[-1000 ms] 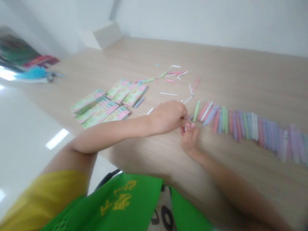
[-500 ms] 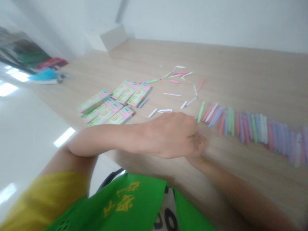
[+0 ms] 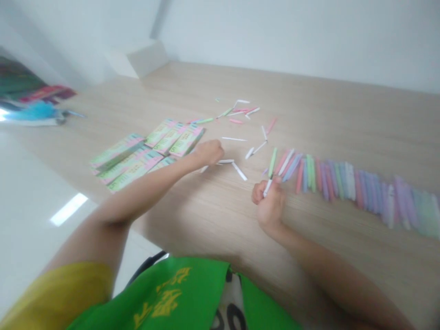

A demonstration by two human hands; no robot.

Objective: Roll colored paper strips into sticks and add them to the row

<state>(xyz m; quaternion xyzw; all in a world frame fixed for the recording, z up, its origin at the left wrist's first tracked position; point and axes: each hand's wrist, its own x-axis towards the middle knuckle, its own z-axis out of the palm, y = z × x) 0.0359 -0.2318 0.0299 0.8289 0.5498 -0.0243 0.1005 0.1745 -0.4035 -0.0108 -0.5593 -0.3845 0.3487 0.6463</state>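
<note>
My right hand (image 3: 268, 203) is closed in a fist around a small white stick (image 3: 267, 186) that pokes up between thumb and fingers. It rests on the wooden table (image 3: 343, 119), just in front of the left end of a long row of pastel sticks (image 3: 343, 181). My left hand (image 3: 208, 152) reaches out to the left, fingers curled over a white stick (image 3: 225, 161) lying on the table; whether it grips that stick is unclear. Another loose white stick (image 3: 239, 171) lies between my hands.
Several flat green-and-pink packets (image 3: 144, 151) lie left of my left hand. More loose pink, green and white sticks (image 3: 240, 112) are scattered farther back. A white box (image 3: 137, 57) sits by the wall, and colourful items (image 3: 34, 103) lie at the far left.
My hands were together near the row's left end. My left hand has since moved left to the loose white sticks, and my right hand stays put, holding a white stick.
</note>
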